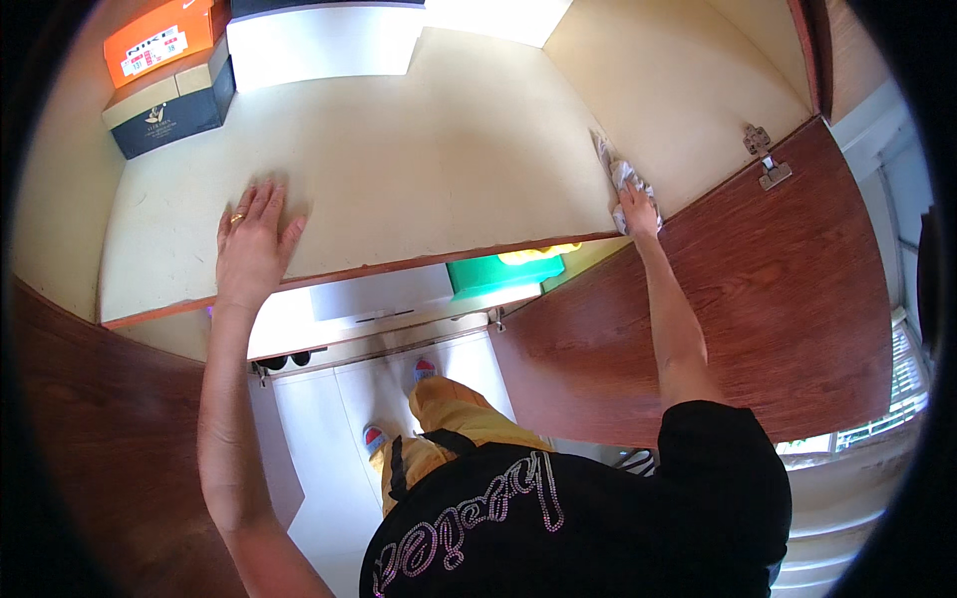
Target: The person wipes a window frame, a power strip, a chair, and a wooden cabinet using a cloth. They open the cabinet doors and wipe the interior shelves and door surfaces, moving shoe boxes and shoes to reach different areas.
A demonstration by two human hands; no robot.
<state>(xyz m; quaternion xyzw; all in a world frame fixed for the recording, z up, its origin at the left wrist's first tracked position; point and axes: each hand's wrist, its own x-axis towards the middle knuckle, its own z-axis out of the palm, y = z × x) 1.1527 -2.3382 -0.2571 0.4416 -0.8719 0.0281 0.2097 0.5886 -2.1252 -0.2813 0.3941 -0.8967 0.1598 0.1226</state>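
Observation:
My left hand (pixel 253 250) rests palm down near the front edge of a cream cabinet shelf (pixel 419 164), fingers a little spread and a ring on one finger. Nothing is held in it. At the shelf's right end, my right hand (pixel 639 212) grips a crumpled grey-and-white cloth (pixel 622 176). The cloth lies in the corner where the shelf meets the cabinet's right side wall (pixel 665 97). Part of the cloth is hidden under my fingers.
An orange Nike shoebox (pixel 161 41) sits on a dark-and-tan box (pixel 176 112) at the back left, beside a white box (pixel 321 48). Wooden doors hang open at the right (pixel 777 299) and left (pixel 112 418). Below the shelf is a green box (pixel 486 276).

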